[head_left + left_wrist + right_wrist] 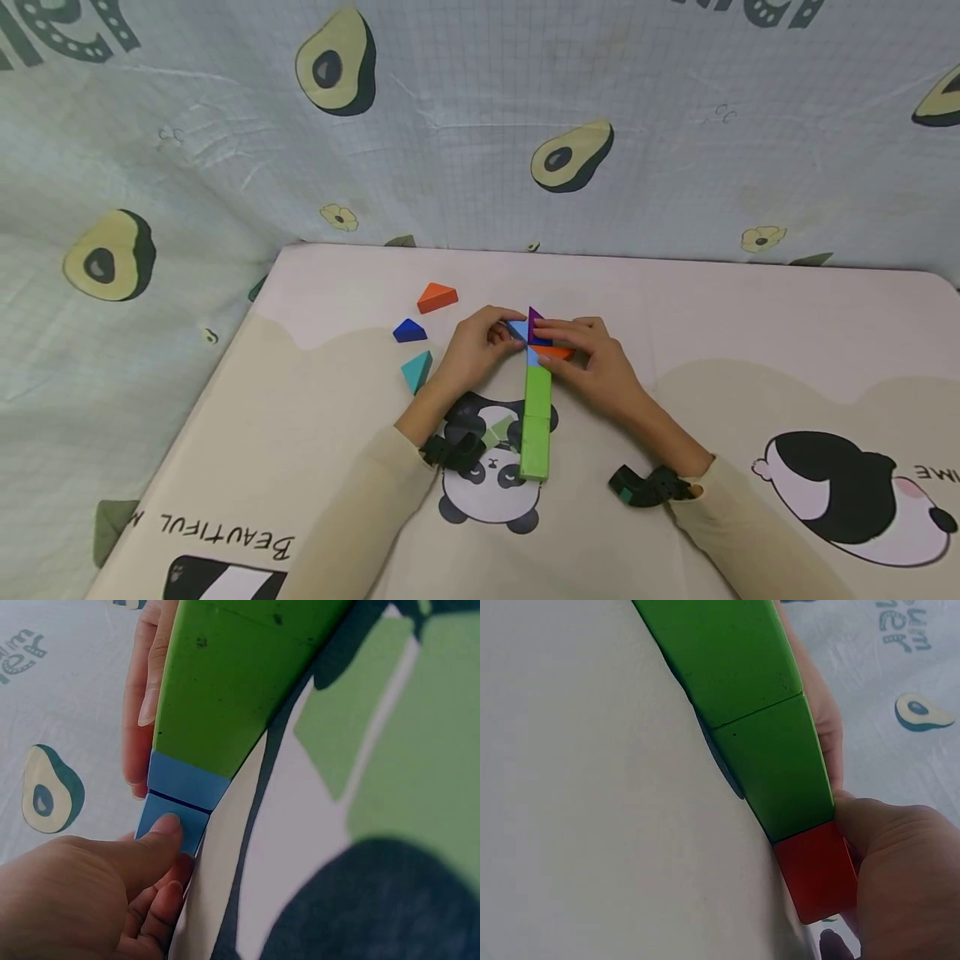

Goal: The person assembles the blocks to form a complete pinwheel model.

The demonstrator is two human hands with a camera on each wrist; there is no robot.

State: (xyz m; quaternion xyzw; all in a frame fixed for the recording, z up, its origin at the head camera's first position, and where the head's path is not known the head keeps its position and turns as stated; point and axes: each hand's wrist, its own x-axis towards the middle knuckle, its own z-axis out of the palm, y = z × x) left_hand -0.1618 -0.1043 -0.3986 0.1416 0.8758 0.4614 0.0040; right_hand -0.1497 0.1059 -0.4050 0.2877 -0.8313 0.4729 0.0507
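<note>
Two green blocks point(536, 448) lie end to end on the table, with small triangular blocks at their far end. There my left hand point(478, 343) pinches a light blue triangular block point(517, 328) between thumb and fingers. A second light blue block point(187, 780) sits between that piece and the green in the left wrist view. My right hand point(594, 360) holds the right side of the group, its fingers over a purple triangular block point(533, 317) and its thumb beside an orange triangular block point(553, 352). Fingers partly hide these pieces.
Left of the hands lie three loose triangular blocks: an orange one point(437, 297), a dark blue one point(409, 331) and a teal one point(417, 371). The table point(720, 317) has a printed cover with a panda. A patterned curtain point(465, 167) hangs behind its far edge.
</note>
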